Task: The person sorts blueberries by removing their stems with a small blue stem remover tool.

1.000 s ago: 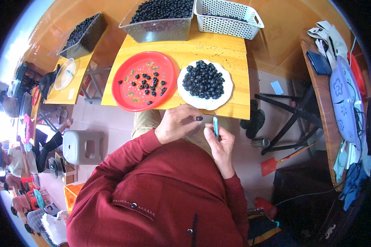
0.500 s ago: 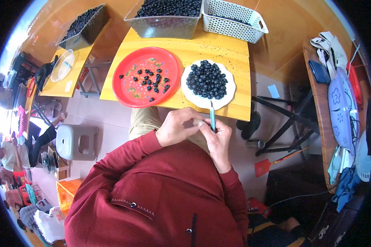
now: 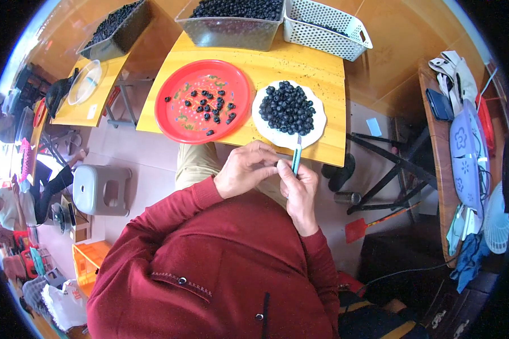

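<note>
My right hand (image 3: 301, 195) grips a slim teal-handled craft knife (image 3: 296, 159), its tip pointing away toward the white plate. My left hand (image 3: 247, 168) meets it with thumb and fingers pinched together; a small dark bit shows at the fingertips, too hidden to name. Just beyond my hands, a scalloped white plate (image 3: 316, 127) holds a heap of small, dark, round, berry-like pieces (image 3: 287, 107). To its left, a red tray (image 3: 169, 121) with a floral pattern carries several scattered dark pieces (image 3: 206, 106), some with pale spots.
Both plates stand on a yellow wooden table (image 3: 322, 79). At its far edge are a clear bin (image 3: 232, 34) of dark pieces and a white perforated basket (image 3: 322, 42). A grey stool (image 3: 99, 190) is at left; a wooden side table (image 3: 435, 135) with a purple object is at right.
The knife handle leans slightly more to the right, and my hands have shifted a little against each other. The view has shifted slightly; the plates look the same.
</note>
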The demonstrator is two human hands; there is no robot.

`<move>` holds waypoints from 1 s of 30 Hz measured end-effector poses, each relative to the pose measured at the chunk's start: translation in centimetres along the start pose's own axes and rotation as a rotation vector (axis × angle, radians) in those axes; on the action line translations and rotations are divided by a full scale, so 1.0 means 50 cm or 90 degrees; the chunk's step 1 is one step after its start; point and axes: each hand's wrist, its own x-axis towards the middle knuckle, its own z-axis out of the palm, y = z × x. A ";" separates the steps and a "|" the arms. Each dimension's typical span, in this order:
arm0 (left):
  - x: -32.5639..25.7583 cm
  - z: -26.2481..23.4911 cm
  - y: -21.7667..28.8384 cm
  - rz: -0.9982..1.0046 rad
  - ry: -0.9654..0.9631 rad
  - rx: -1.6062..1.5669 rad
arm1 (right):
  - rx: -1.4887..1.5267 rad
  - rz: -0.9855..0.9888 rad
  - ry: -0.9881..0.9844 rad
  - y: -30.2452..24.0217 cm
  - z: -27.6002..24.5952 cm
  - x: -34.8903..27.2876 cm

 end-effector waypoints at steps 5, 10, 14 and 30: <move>-0.004 -0.001 -0.002 -0.027 -0.009 -0.037 | 0.056 0.005 -0.009 0.011 -0.009 0.005; -0.006 -0.007 0.013 -0.137 -0.023 -0.079 | 0.022 -0.001 0.023 0.012 -0.012 0.005; -0.007 -0.005 0.007 -0.216 -0.019 -0.143 | -0.232 -0.120 0.019 0.008 -0.024 0.002; -0.023 -0.002 -0.042 -0.248 0.036 -0.559 | -0.474 -0.305 0.015 -0.005 -0.042 -0.026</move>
